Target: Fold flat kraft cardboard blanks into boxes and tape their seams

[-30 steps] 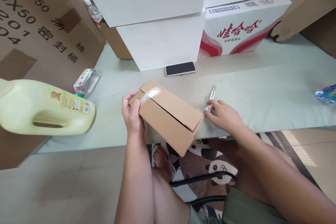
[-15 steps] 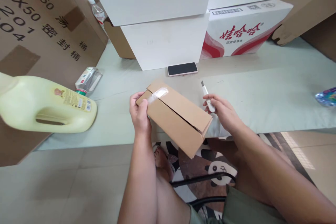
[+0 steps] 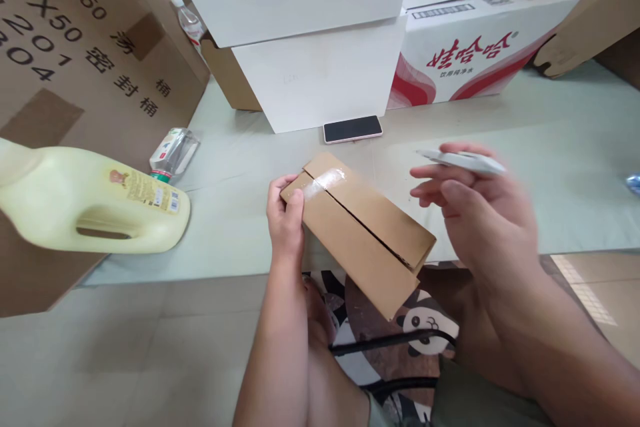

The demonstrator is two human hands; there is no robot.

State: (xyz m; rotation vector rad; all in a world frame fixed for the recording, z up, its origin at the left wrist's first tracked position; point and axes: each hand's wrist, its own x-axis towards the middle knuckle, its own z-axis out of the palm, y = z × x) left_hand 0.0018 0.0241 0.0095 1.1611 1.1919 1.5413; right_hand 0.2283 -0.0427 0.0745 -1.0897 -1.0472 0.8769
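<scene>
A small brown cardboard box (image 3: 357, 230) is tilted over the table's front edge, with clear tape (image 3: 325, 181) across one end of its top seam. The flap at its near right end stands slightly loose. My left hand (image 3: 287, 217) grips the box's left end, thumb on top and fingers round the side. To the right of the box and raised above it, my right hand (image 3: 475, 207) holds a white utility knife (image 3: 463, 160), its tip pointing left. Motion blurs this hand and the knife, so how far the blade is out does not show clearly.
A black phone (image 3: 353, 129) lies in front of white boxes (image 3: 320, 77). At the left are a yellow jug (image 3: 155, 213), a clear bottle (image 3: 175, 150) and a large carton (image 3: 100, 100). A red-and-white carton (image 3: 475, 53) stands at the back right. Below is a panda-patterned mat (image 3: 425, 327).
My right hand has lifted up and right, away from the box, and turned the knife from upright to nearly level. The box and left hand sit slightly farther right in view.
</scene>
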